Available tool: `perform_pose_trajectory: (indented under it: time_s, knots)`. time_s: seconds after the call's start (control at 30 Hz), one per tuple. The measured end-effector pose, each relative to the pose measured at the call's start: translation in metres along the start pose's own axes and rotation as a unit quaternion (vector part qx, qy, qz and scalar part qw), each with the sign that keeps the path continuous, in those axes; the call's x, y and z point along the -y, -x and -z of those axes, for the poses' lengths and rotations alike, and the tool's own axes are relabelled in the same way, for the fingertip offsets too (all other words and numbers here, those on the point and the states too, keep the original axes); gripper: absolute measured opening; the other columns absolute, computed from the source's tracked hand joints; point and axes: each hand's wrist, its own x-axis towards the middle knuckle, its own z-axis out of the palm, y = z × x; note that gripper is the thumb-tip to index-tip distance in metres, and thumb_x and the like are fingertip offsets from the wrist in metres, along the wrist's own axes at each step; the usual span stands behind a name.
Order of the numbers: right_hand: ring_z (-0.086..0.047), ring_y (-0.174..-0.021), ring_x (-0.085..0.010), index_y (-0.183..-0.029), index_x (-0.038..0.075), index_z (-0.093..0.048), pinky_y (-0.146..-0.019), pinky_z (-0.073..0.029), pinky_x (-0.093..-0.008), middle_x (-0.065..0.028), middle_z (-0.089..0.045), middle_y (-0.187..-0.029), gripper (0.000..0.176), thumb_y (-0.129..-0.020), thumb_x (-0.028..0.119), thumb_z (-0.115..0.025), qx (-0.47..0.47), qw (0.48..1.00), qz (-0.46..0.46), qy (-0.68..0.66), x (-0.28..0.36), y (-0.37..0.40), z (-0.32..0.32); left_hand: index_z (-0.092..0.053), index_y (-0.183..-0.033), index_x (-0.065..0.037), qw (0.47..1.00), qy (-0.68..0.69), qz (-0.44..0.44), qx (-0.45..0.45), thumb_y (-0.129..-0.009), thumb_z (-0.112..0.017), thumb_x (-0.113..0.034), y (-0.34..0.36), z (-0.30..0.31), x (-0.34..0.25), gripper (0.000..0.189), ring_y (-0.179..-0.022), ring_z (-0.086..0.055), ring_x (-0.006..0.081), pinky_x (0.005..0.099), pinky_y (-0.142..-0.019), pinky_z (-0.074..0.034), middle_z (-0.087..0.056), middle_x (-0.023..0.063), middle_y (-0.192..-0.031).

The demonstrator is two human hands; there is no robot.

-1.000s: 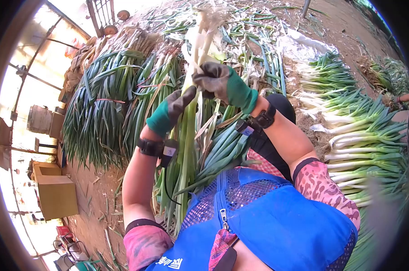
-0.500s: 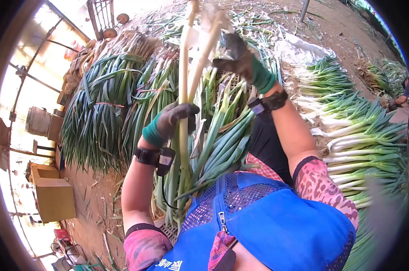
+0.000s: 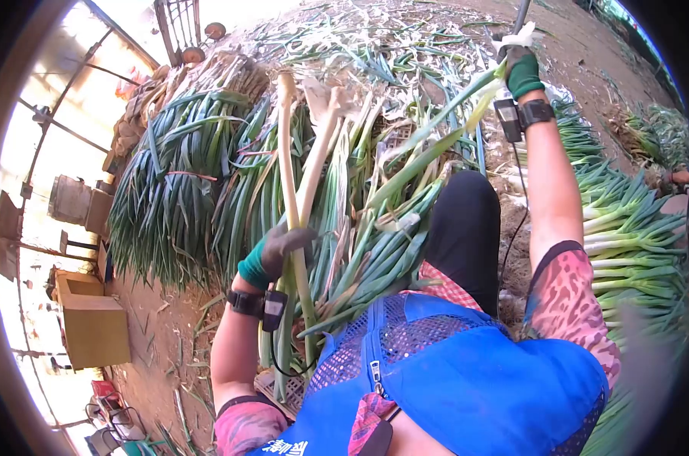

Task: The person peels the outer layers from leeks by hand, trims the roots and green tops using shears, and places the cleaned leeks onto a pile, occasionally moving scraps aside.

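Observation:
My left hand (image 3: 280, 252), in a dark glove with a green cuff, is closed around two long green onions (image 3: 287, 152) whose pale root ends point up and away from me. Far out to the right, my right hand (image 3: 518, 67), gloved alike, is closed on an outer green onion leaf (image 3: 443, 144). A white end of it sticks out above the fist, and its green length trails down toward the pile. Loose unpeeled green onions (image 3: 382, 251) lie in front of my body, beside the left hand.
Tied green onion bundles (image 3: 166, 182) are heaped at the left. Rows of white-stemmed green onions (image 3: 626, 251) lie along the right. Peeled scraps (image 3: 390, 45) litter the ground ahead, near a pole (image 3: 522, 15). A yellow box (image 3: 93, 327) stands left. Another person's hand (image 3: 681, 176) shows at the right edge.
My right hand has swung away from the green onion tops to the far right, drawing a leaf along. My left hand keeps its grip, a little lower, and the stalks lean slightly left.

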Motion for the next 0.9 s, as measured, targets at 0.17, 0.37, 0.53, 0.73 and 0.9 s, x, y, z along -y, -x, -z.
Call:
perform_pose_trajectory:
  time_s: [0.17,0.37,0.53,0.73,0.9]
  knots:
    - [-0.067,-0.096,-0.0291,-0.121,-0.001,-0.058,-0.092,-0.052,-0.0343,-0.0155,-0.069,-0.105,0.03,-0.094,0.011,-0.053,0.331,0.889,0.235,0.21,0.053,0.112,-0.083,-0.062,-0.106,0.003,0.984,0.116,0.133,-0.016,-0.089,-0.06,-0.03,-0.03,-0.025,-0.029,0.036,-0.071,-0.061,0.0153,0.0288,-0.068,-0.051,-0.063,0.0057,-0.084]
    - [-0.067,-0.09,-0.0367,-0.108,0.004,-0.062,-0.079,-0.052,-0.0442,-0.0222,-0.068,-0.095,0.038,-0.084,0.034,-0.065,0.396,0.745,0.11,0.526,0.054,0.193,-0.158,-0.057,-0.101,0.003,0.973,0.146,0.156,-0.087,-0.085,-0.065,-0.024,-0.033,-0.056,-0.062,0.032,-0.067,-0.058,0.0116,0.0266,-0.064,-0.048,-0.061,0.0046,-0.077]
    - [-0.068,-0.081,-0.0355,-0.094,0.006,-0.065,-0.07,-0.053,-0.0452,-0.0188,-0.068,-0.085,0.021,-0.083,0.024,-0.059,0.342,0.737,0.196,0.549,0.03,0.193,-0.166,-0.055,-0.094,0.0,0.973,0.151,0.124,-0.12,-0.089,-0.061,-0.027,-0.028,-0.06,-0.054,0.027,-0.069,-0.056,0.0116,0.0268,-0.066,-0.046,-0.06,0.0048,-0.076]
    - [-0.067,-0.078,-0.0363,-0.09,0.011,-0.066,-0.07,-0.053,-0.0465,-0.0165,-0.068,-0.081,0.016,-0.083,0.021,-0.056,0.195,0.804,0.224,0.516,0.029,0.172,-0.168,-0.055,-0.094,0.0,0.973,0.154,0.109,-0.135,-0.089,-0.061,-0.024,-0.034,-0.063,-0.061,0.025,-0.068,-0.056,0.011,0.0262,-0.065,-0.046,-0.06,0.0039,-0.077]
    - [-0.067,-0.082,-0.0395,-0.1,0.009,-0.069,-0.074,-0.054,-0.0451,-0.02,-0.069,-0.089,0.029,-0.085,0.032,-0.06,0.008,0.857,0.076,0.509,0.01,0.073,-0.1,-0.053,-0.099,0.0,0.965,0.185,0.127,-0.137,-0.089,-0.061,-0.024,-0.016,-0.064,-0.039,0.027,-0.069,-0.057,0.0108,0.0268,-0.064,-0.047,-0.06,0.0042,-0.079]
